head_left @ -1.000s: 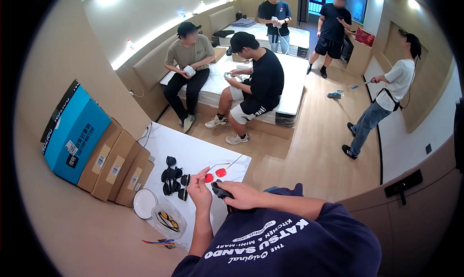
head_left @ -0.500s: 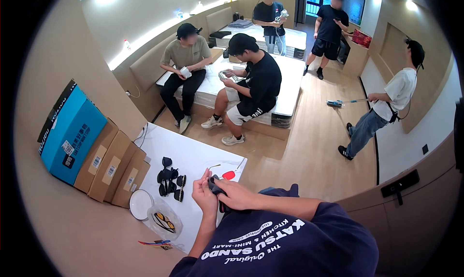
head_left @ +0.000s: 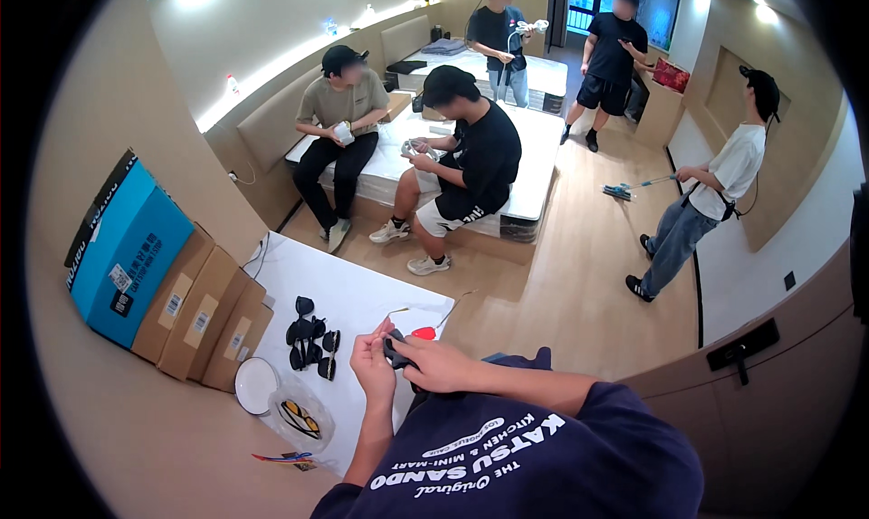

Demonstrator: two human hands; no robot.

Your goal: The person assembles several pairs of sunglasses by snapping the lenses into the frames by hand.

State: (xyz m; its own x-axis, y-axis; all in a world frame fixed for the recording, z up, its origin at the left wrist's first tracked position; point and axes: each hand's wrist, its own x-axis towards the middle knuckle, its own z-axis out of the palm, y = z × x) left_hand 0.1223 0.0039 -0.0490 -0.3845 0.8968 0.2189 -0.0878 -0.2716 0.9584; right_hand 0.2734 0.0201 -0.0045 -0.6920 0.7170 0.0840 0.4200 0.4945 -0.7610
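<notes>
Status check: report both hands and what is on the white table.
Left hand and right hand both grip a small dark part. More dark parts lie loose on white table. Nothing between.

A large blue carton (head_left: pixel 127 252) with a small white label leans against the left wall. Beside it stand three brown cardboard boxes (head_left: pixel 204 315), each bearing a white barcode label. A clear plastic bag (head_left: pixel 301 418) lies on the white table (head_left: pixel 362 293).

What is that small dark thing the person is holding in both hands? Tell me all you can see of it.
The small dark object looks black and matte, perhaps plastic or rubber; its exact shape is too small to tell. It is held above the white table, pinched between the left hand and the right hand, which partly cover it. A red piece shows just behind.
</notes>
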